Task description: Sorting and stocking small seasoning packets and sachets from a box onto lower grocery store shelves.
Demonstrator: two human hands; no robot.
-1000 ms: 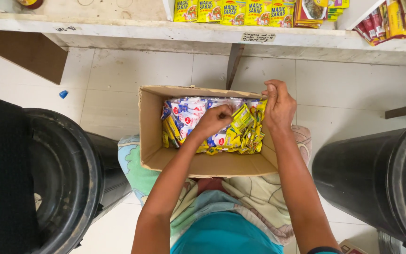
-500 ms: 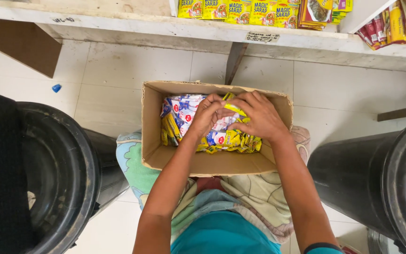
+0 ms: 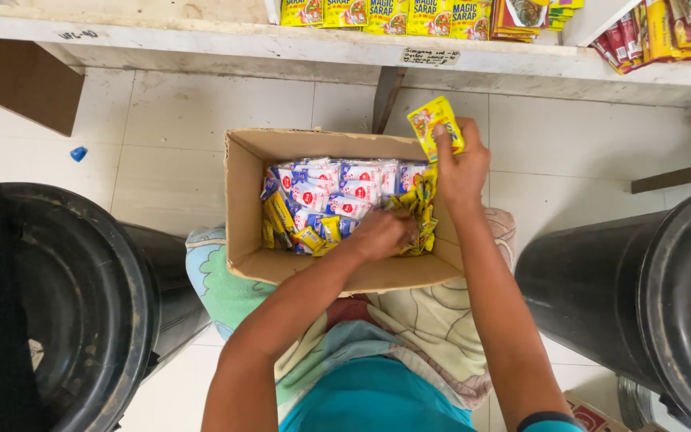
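Cardboard box (image 3: pixel 243 210) sits on the person's lap, packed w/ blue-white and yellow sachets (image 3: pixel 325 192). Left hand (image 3: pixel 383 234) is down inside, fingers curled into the yellow packs — exact grip can't be told. Right hand (image 3: pixel 461 164) is raised over the box's far right corner, pinching a yellow sachet (image 3: pixel 435 124) betw. thumb and fingers. Risk, as I judge it: box tips off the knees, since nothing braces it. Black drums (image 3: pixel 81 304) crowd both sides; shelf (image 3: pixel 201 36) edge sits close above.

We saw a yellow sachet (image 3: pixel 437 124) with red accents, blue-white-red packets (image 3: pixel 337 186) in a plain brown cardboard box (image 3: pixel 243 200), black drums (image 3: pixel 641 296), white floor tiles (image 3: pixel 201 120)
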